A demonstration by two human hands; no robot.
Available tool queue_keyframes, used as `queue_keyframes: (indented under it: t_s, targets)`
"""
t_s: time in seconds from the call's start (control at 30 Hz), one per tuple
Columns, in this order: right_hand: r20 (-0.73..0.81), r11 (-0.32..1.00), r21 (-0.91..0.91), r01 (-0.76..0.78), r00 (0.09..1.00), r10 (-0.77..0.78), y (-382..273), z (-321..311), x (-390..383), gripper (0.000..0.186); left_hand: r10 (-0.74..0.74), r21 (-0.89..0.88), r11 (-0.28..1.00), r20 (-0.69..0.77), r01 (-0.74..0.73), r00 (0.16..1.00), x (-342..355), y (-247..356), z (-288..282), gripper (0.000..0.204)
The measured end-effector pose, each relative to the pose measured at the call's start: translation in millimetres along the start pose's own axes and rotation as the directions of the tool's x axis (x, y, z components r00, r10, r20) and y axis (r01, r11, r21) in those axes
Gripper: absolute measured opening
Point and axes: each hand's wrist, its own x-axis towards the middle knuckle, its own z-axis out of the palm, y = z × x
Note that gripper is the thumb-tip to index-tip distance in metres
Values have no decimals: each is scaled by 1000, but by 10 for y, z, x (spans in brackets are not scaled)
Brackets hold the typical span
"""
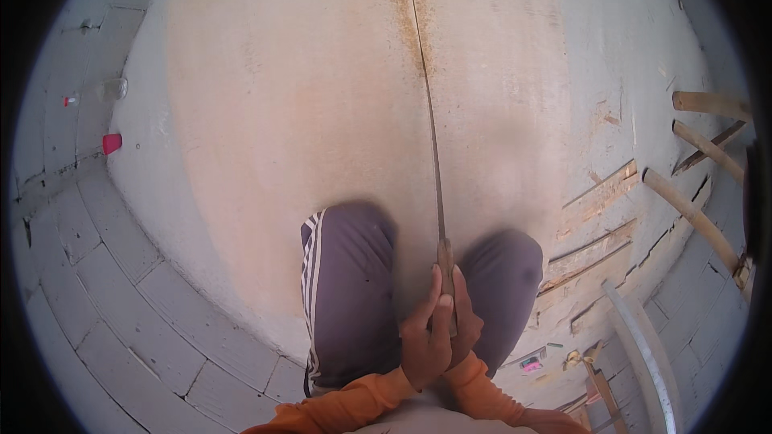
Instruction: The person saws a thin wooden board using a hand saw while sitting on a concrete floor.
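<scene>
A handsaw seen edge-on has its long thin blade (435, 157) pointing away from me along a dark straight line in a wide pale board (281, 112). Both hands meet at its wooden handle (445, 257), between my knees. My left hand (426, 341) is wrapped round the handle from the left, its fingers pointing forward. From the other side my right hand (465, 321) closes on the same handle. Brown sawdust (426, 24) lies along both sides of the line, beyond the blade. My knees (354, 233) rest on the board, one on each side of the saw.
Grey block walls (153, 313) curve round the left side. A pink cup (112, 143) and a clear bottle (112, 89) are by the left edge. Wooden poles (687, 209), broken wood strips (595, 197) and a pale metal strip (643, 345) lie at the right.
</scene>
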Motion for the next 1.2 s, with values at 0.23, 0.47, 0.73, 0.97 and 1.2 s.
queue_keyframes:
  t_s: [0.23, 0.47, 0.73, 0.97, 1.2]
  targets:
    - [139, 946, 250, -208, 974, 177, 101, 213, 644, 63, -190, -198, 960, 52, 197, 980, 856, 238, 47, 53]
    - [45, 997, 54, -57, 997, 55, -70, -50, -51, 60, -129, -41, 991, 33, 131, 991, -76, 146, -33, 52]
    - [121, 931, 284, -231, 971, 204, 27, 181, 614, 60, -263, -87, 959, 96, 271, 960, 786, 317, 3, 54]
    - [34, 981, 104, -162, 987, 159, -97, 17, 68, 57, -73, -32, 997, 21, 74, 997, 110, 144, -23, 53]
    - [101, 957, 176, -232, 971, 217, -76, 12, 303, 57, -311, -45, 947, 112, 317, 944, 421, 286, -4, 53]
